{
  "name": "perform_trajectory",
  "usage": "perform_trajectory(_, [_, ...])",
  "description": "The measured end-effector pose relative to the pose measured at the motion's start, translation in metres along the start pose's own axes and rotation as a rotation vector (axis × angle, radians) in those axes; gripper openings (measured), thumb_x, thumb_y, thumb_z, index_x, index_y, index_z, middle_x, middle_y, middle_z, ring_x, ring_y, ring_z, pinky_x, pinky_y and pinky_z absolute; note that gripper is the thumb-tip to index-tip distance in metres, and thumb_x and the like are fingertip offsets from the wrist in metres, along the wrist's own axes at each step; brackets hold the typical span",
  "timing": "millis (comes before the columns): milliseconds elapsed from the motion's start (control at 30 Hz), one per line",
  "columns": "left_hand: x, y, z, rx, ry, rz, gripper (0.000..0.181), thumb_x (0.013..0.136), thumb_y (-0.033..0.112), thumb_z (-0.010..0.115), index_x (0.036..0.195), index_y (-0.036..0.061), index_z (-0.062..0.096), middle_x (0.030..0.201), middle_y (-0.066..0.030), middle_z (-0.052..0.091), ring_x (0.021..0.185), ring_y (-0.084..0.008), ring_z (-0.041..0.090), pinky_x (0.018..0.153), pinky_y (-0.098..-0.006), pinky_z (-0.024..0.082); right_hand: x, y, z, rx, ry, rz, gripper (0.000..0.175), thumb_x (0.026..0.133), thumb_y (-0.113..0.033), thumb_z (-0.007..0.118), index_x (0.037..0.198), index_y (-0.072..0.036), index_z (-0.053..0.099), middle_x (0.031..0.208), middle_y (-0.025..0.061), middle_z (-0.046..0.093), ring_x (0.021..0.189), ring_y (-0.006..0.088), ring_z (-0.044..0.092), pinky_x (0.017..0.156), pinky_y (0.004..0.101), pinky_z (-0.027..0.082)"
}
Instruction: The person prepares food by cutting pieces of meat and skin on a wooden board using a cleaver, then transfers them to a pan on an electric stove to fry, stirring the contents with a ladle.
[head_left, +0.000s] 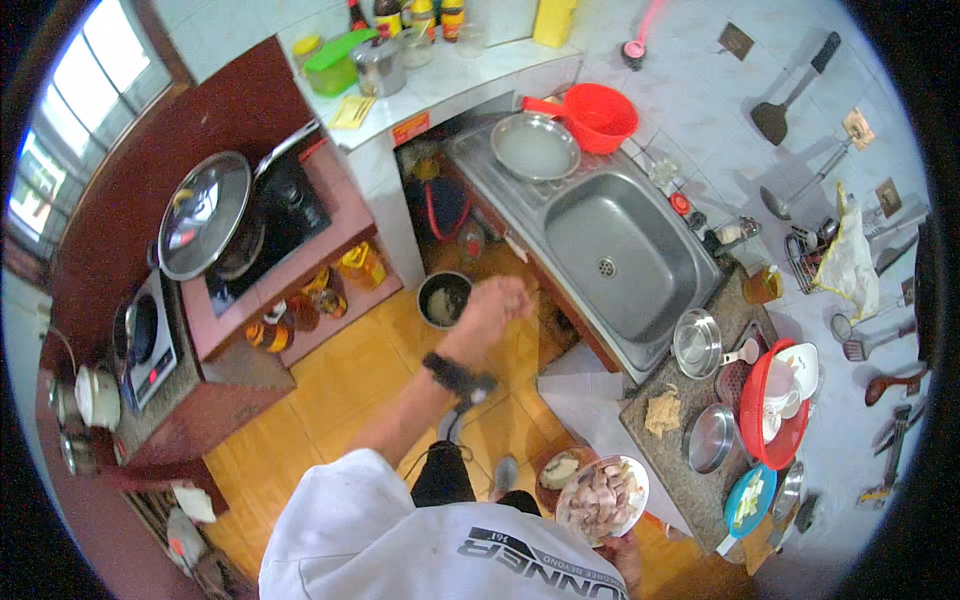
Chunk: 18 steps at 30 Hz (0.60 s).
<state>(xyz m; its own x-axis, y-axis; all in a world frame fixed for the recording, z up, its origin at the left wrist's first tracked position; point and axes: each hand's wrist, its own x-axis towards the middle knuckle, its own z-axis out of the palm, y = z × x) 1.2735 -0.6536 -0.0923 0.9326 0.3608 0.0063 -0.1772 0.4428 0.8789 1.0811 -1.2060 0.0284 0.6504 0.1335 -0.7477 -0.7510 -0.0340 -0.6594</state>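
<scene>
My left hand (504, 304), with a dark watch on its wrist, reaches out over the floor beside the sink's front edge. Its fingers are blurred and loosely bent, and nothing shows in them. Past it, a dark pot (444, 300) with something pale inside stands on the floor, partly behind the hand. Low at the right, my right hand (628, 559) grips the rim of a white plate (643, 487) heaped with pieces of raw meat (604, 495). Partly under that plate is a brownish bowl (546, 480) with a pale item in it.
A steel sink (615, 255) and a counter (651, 457) with a red basket (750, 409) and a blue strainer (766, 487) of cut vegetables run along the right. At the left, a glass-lidded pan (206, 217) sits on a gas stove (296, 195), near an induction cooker (159, 375).
</scene>
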Motion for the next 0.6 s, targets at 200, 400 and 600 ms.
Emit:
perform_trajectory(200, [0.228,0.145,-0.006,0.006,0.110,-0.035,0.020,0.106,0.017,0.076,0.111,-0.0029,0.074,0.107,-0.0121,0.073,0.106,-0.0337,0.076,0.092,-0.0435,0.067,-0.031,-0.046,0.083,-0.056,0.051,-0.179,0.031,0.111,-0.019,0.071,0.137,-0.002,0.073,0.127,0.0179,0.079,0.106,0.0288,0.078,0.088,0.0431,0.064])
perform_trajectory(400, [0.409,0.132,-0.055,1.647,-0.257,0.602,0.021,0.095,0.020,0.084,0.099,0.0005,0.080,0.105,-0.0214,0.083,0.096,-0.0452,0.079,0.090,-0.0500,0.066,-0.080,-0.066,0.089,-0.299,0.213,-0.447,0.023,0.110,-0.011,0.071,0.131,-0.005,0.076,0.120,0.0129,0.077,0.103,0.0229,0.075,0.083,0.0348,0.060])
perform_trajectory(600, [0.526,0.079,-0.111,2.168,-0.289,0.341,0.021,0.100,0.019,0.075,0.111,0.0038,0.085,0.117,-0.0236,0.084,0.112,-0.0463,0.081,0.098,-0.0541,0.066,-0.022,-0.023,0.094,0.252,0.387,0.092,0.042,0.103,-0.008,0.075,0.144,-0.004,0.068,0.118,0.0109,0.079,0.090,0.0237,0.074,0.074,0.0317,0.060])
